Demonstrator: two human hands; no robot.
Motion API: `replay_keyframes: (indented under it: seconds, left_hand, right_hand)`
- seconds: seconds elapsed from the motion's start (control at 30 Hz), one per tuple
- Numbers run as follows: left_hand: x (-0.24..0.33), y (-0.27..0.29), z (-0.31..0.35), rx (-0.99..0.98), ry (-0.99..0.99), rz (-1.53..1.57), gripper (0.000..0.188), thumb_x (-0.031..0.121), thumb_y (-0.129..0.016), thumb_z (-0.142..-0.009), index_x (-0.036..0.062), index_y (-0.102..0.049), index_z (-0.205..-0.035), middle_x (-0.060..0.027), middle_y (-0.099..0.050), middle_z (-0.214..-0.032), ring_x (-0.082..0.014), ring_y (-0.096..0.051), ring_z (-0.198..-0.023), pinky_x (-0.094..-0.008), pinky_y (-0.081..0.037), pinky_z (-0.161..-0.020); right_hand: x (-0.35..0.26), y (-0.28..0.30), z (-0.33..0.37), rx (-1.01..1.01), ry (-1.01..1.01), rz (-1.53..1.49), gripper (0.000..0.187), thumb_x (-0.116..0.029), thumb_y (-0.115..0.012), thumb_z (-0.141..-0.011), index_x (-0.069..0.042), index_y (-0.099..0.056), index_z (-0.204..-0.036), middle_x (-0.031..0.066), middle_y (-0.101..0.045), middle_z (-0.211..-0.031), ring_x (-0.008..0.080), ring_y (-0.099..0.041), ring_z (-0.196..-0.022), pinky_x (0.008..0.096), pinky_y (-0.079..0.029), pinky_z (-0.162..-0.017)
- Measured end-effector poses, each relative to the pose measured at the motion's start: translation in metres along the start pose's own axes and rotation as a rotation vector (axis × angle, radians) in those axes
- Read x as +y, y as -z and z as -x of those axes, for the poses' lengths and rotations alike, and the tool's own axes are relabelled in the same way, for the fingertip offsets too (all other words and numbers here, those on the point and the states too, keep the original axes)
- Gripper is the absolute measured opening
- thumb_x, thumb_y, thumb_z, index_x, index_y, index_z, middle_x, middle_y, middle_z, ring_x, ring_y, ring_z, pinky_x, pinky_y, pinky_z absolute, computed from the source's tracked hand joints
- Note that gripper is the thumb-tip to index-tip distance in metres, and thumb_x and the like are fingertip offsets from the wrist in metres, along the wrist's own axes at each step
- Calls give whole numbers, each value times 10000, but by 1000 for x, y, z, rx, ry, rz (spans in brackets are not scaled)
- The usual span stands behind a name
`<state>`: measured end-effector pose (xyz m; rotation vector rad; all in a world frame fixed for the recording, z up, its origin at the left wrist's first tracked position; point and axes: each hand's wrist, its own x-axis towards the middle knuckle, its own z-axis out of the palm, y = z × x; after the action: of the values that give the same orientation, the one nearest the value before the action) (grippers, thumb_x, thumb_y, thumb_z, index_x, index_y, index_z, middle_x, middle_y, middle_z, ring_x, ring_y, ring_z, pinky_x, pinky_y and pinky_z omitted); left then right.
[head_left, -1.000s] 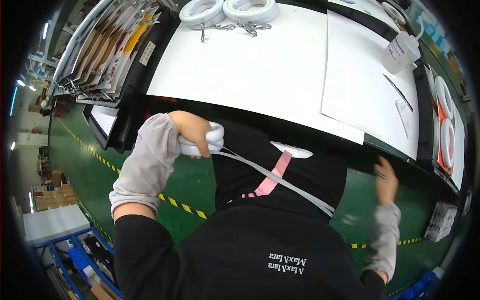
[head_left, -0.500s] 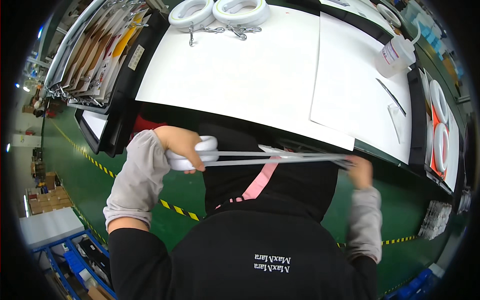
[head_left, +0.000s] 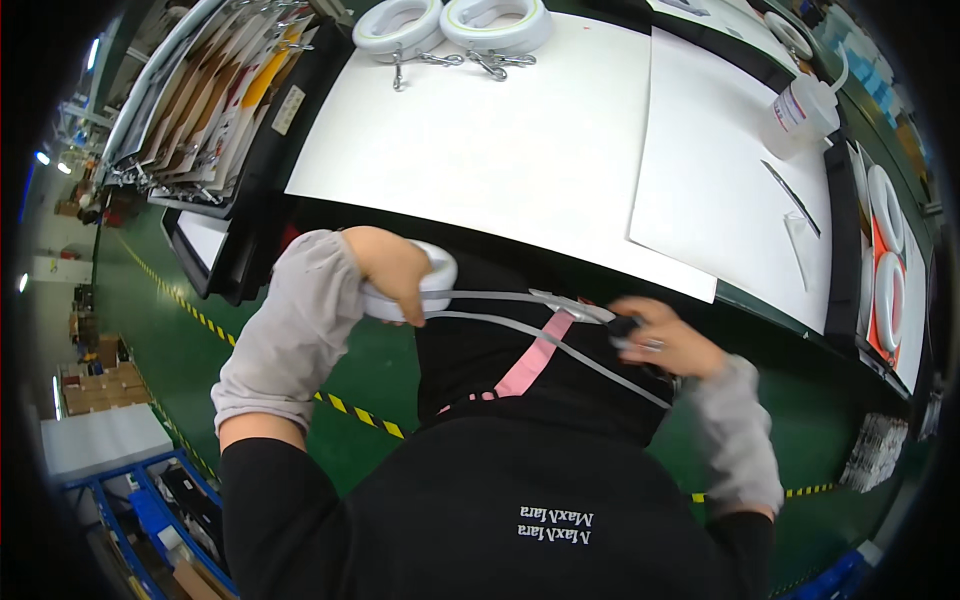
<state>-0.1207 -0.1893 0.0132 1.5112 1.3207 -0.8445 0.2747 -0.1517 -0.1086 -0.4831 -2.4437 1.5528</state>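
Note:
Closed around a coiled white strap (head_left: 440, 270), my left hand (head_left: 392, 274) is held over my lap, just below the table's front edge. Two narrow grey strips run rightward from the coil. The upper strip (head_left: 520, 297) reaches my right hand (head_left: 668, 340), whose fingers are curled on a small dark object (head_left: 622, 328); its kind is unclear. Sloping down across my dark clothing, the lower strip (head_left: 590, 362) ends loose below the right hand. A pink band (head_left: 535, 358) lies on my lap behind the strips.
Two coiled white straps (head_left: 495, 30) with metal snap hooks (head_left: 490, 68) lie on the white-covered table (head_left: 470, 150). A black bin of hanging folders (head_left: 205, 110) stands left. Rightward are a squeeze bottle (head_left: 800, 115), a slim dark tool (head_left: 790, 198) and a rack with white coils (head_left: 887, 300).
Both strips were stretched taut to my right hand. That hand has come inward to the left; the lower strip now hangs loose and the upper one bows slightly.

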Motion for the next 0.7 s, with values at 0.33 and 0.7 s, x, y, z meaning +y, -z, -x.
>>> replay_keyframes:
  seconds: [0.33,0.7]
  left_hand:
    - [3,-20,3,-36,-23,276,379,288,-720,-727,-23,-655,-934,-107,-678,-787,-197,-657,-671,-313,-516,-610]
    - [-87,-26,-7,-231,187,619,306,148,-719,-746,-34,-603,-962,-106,-651,-763,-196,-644,-665,-303,-520,-623]
  right_hand:
    - [-49,-74,-83,363,59,217,210,45,-623,-685,-55,-686,-858,127,-661,-806,273,-644,-752,329,-519,-680]
    - [80,89,429,521,-1726,950,216,-132,-517,-842,-32,-626,-1001,208,-640,-988,378,-621,-921,479,-510,-783]
